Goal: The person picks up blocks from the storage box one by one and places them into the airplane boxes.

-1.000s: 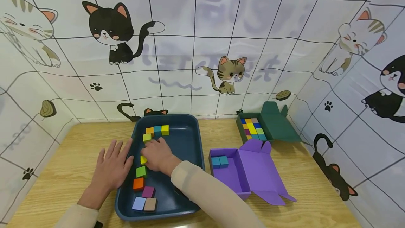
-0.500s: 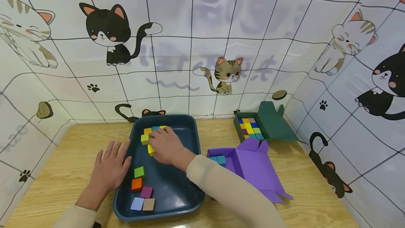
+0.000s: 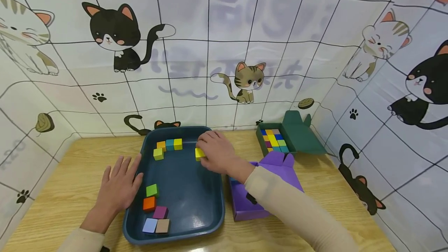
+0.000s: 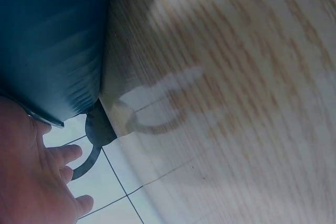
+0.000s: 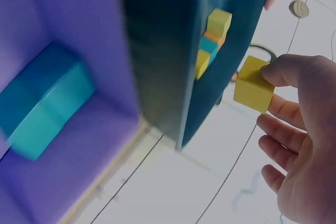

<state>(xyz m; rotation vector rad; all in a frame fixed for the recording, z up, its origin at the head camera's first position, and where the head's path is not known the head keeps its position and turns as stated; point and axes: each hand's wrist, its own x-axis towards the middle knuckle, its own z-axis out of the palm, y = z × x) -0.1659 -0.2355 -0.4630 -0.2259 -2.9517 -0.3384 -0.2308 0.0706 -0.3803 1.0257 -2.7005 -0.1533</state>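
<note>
My right hand (image 3: pixel 218 153) pinches a yellow cube (image 5: pixel 253 85) between thumb and fingertips, held over the right side of the dark blue tray (image 3: pixel 189 205). My left hand (image 3: pixel 117 188) lies at the tray's left rim, its fingers straight and spread. Inside the tray's far left part sit an orange cube (image 3: pixel 161 146), a teal cube (image 3: pixel 169 144), a yellow cube (image 3: pixel 177 144) and a yellow-green cube (image 3: pixel 158 154). Nearer lie a green cube (image 3: pixel 152 190), an orange-red cube (image 3: pixel 149 204), a purple cube (image 3: pixel 160 212), a pale blue cube (image 3: pixel 149 225) and a tan cube (image 3: pixel 162 226).
Right of the tray stands a purple box (image 3: pixel 245 207) with its lid folded open, partly covered by my right forearm. Two teal cubes (image 5: pixel 47 100) sit in it. Behind it, a green box (image 3: pixel 260 137) holds several coloured cubes. A cat-printed sheet (image 3: pixel 192 61) encloses the wooden table (image 3: pixel 70 178).
My right hand has lifted the yellow cube from the tray's left side and carried it right, toward the tray's right rim. My left hand has stayed at the left rim.
</note>
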